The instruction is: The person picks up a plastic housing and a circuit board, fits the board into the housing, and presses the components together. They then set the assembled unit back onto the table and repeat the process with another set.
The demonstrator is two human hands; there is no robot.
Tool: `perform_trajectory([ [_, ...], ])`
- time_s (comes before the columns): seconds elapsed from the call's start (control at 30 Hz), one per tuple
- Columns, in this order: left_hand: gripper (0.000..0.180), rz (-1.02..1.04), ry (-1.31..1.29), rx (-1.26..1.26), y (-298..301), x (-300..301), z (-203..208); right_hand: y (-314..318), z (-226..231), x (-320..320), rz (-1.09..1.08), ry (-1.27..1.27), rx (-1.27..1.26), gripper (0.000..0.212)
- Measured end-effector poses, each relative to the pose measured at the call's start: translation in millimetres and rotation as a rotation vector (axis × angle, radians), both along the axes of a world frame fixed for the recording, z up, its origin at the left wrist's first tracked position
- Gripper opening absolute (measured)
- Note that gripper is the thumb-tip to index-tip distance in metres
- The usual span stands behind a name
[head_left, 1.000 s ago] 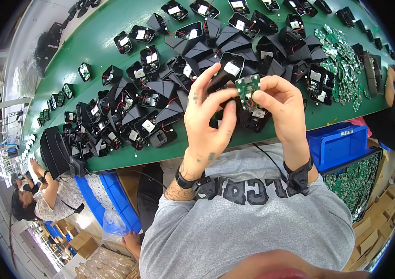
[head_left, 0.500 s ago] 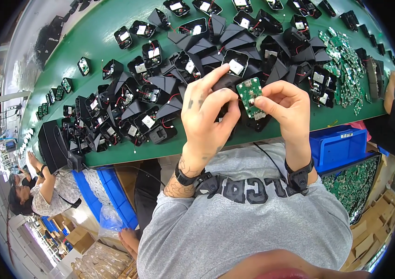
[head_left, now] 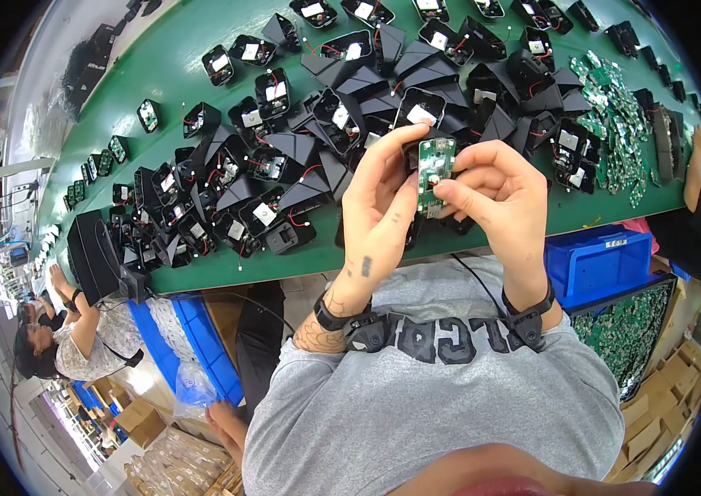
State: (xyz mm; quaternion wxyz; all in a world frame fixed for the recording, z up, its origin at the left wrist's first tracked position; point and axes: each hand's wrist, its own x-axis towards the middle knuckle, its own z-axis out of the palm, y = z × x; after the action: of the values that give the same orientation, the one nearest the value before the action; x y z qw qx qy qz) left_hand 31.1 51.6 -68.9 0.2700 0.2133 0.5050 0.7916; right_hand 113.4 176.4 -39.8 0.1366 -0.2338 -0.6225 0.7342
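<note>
The green circuit board is in front of the person at the near side of the table, standing up between the 2 hands with its component side showing. It has turned: 0.5 s ago it faces up more broadly, and now it looks narrower and more upright. The left hand has changed most — its fingers, curled beside the board before, now spread into a wide C, with the thumb at the board's left edge and the index finger reaching past the far end. A dark shape shows between that hand and the board (I cannot tell whether it is a housing, or whether the left fingers grip it). The right hand keeps its thumb on the board's face, the other fingers bent at the right edge in a narrow pinch. So the board now seems steadied from 2 sides rather than 1 — a closer handling stage, I judge.

Around the hands, black housings crowd the green table; the loose board pile lies farther right, and a blue bin stands near right.
</note>
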Motion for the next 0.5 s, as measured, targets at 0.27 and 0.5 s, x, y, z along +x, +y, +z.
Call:
perform_trajectory([
  [0.27,0.052,-0.124,0.008,0.0,-3,2,7,5,4,0,0.024,-0.043,0.062,0.024],
  [0.5,0.058,-0.15,0.05,-0.036,-2,6,5,15,16,6,0.105,-0.148,0.245,0.023],
])
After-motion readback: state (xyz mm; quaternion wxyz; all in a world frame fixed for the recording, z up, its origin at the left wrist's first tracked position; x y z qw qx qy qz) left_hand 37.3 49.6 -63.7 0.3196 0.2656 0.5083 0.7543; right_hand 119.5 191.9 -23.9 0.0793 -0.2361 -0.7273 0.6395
